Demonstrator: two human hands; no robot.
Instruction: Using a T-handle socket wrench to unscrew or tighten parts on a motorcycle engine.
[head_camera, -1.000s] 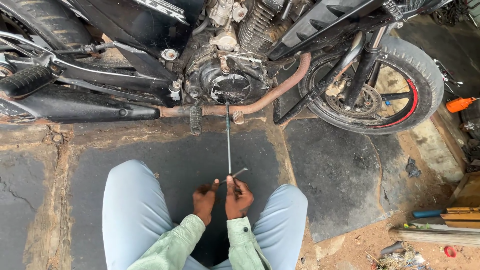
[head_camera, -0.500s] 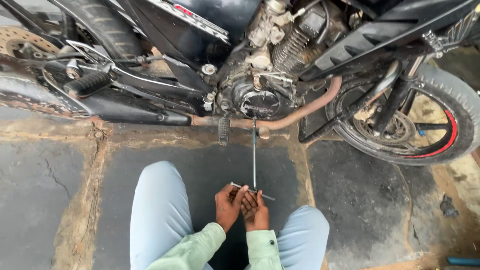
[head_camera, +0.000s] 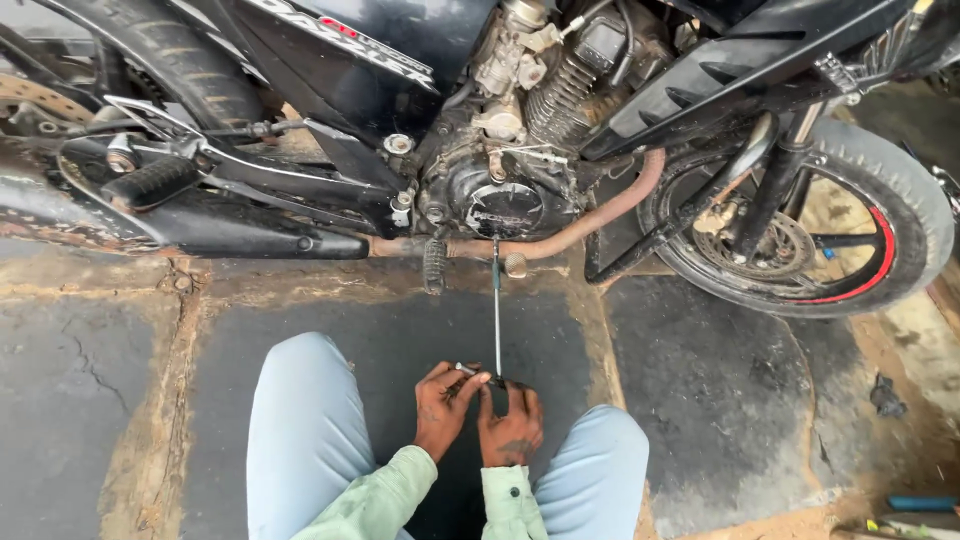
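Left hand (head_camera: 443, 405) and right hand (head_camera: 511, 425) both grip long T-handle wrench (head_camera: 496, 320); shaft reaches engine cover (head_camera: 505, 208) of motorcycle (head_camera: 330, 190).

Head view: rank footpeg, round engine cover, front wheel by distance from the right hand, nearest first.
Measured from the right hand, which grips the long T-handle tool:
1. Footpeg, on the ground line just above and left of the hand.
2. Round engine cover, straight up along the tool's shaft.
3. Front wheel, far right.

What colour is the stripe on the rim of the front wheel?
Red, on the front wheel rim, seen in the head view.
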